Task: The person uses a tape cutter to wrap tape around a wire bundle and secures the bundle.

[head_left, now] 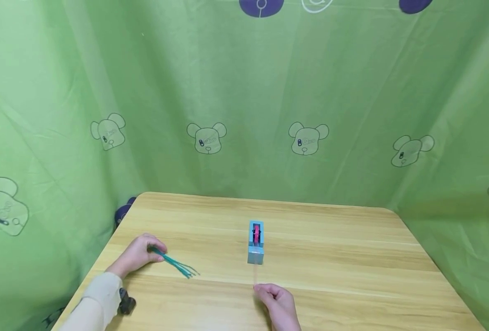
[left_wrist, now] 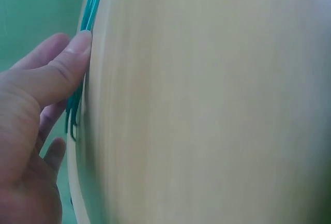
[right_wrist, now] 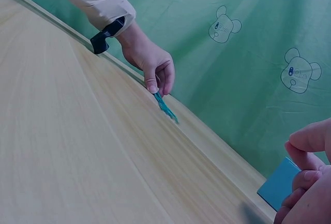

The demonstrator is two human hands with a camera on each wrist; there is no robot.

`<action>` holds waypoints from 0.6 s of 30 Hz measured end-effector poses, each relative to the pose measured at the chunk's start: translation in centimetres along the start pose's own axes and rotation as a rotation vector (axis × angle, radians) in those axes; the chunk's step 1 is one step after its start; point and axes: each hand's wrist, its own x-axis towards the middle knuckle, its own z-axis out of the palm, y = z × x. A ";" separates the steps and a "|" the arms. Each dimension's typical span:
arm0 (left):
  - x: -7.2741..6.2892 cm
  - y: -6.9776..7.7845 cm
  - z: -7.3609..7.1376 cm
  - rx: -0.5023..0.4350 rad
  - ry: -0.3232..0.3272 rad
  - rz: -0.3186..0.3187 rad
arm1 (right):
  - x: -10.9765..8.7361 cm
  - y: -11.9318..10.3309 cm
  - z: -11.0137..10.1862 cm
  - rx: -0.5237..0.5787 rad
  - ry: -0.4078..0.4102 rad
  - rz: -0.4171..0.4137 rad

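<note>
On the left of the head view, my left hand [head_left: 140, 253] pinches one end of a bundle of thin teal strands [head_left: 174, 262]. Their loose ends fan out toward the middle of the table. The left wrist view shows the thumb pressed on the strands [left_wrist: 93, 6], with short ends hanging below. A light-blue tape dispenser [head_left: 256, 256] with a pink roll core stands at mid-table. From its front a strip of clear tape [head_left: 255, 275] runs toward me. My right hand [head_left: 278, 304] pinches the free end of that strip between thumb and forefinger.
Beneath everything is a light wood-grain table [head_left: 352, 266] with rounded far corners. A green curtain [head_left: 252, 92] with bear-head prints surrounds its far and side edges. A dark camera mount [head_left: 126, 302] sits at the left wrist, near the tabletop.
</note>
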 end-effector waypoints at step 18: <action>0.1 1.3 0.4 0.171 -0.060 -0.105 | 0.1 0.2 0.0 0.024 0.002 -0.002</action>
